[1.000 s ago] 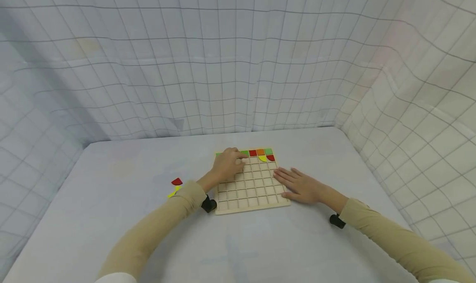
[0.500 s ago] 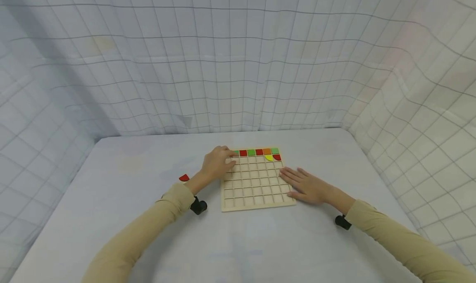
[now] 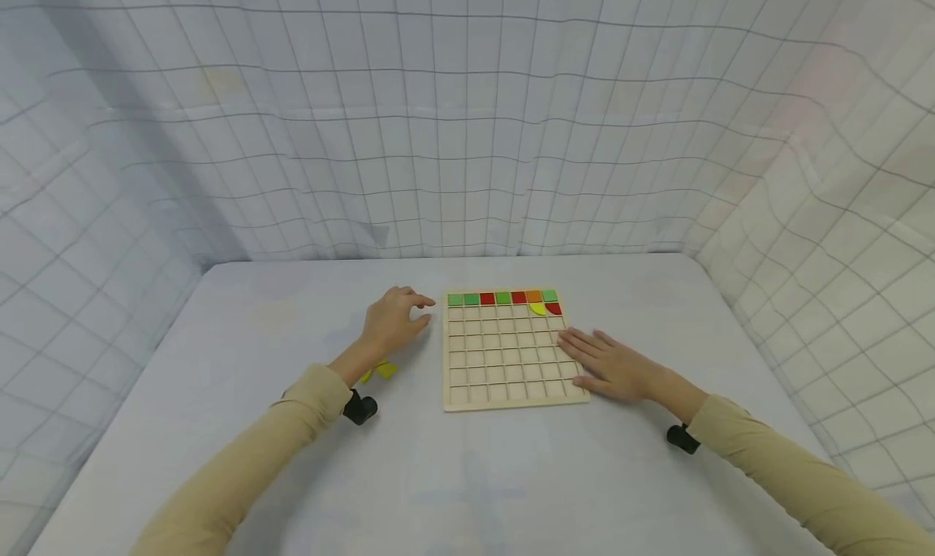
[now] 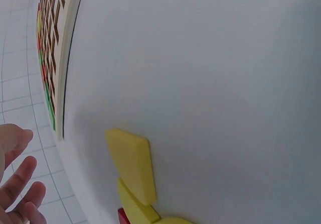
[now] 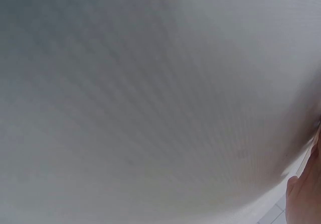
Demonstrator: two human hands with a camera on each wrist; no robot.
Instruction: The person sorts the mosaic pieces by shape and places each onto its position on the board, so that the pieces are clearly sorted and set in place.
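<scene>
Leftward, off the gridded board [image 3: 504, 355], the left grip [image 3: 395, 322] has moved since the earlier frame, fingers loosely parted, holding nothing I can see. Just right of that grip lies the board, which I judge the right grip [image 3: 605, 366] steadies with flat fingers over its edge; yellow pieces [image 4: 131, 166] sit near the left grip's wrist, probably for easy reach.

The grid board [image 3: 516, 406] is pale cream with brownish lines. Its 7 square tiles [image 3: 502, 298] run green, green, red, green, red, orange, green, left to right; its yellow curved tile [image 3: 537, 308] neighbours a red curved tile [image 3: 553, 308]. The loose tiles [image 4: 131, 166] are yellow, plus a sliver [image 4: 123, 216], barely in view, seemingly red. White curtain [image 3: 467, 134], grey grid; tan sleeves [image 3: 256, 450].
</scene>
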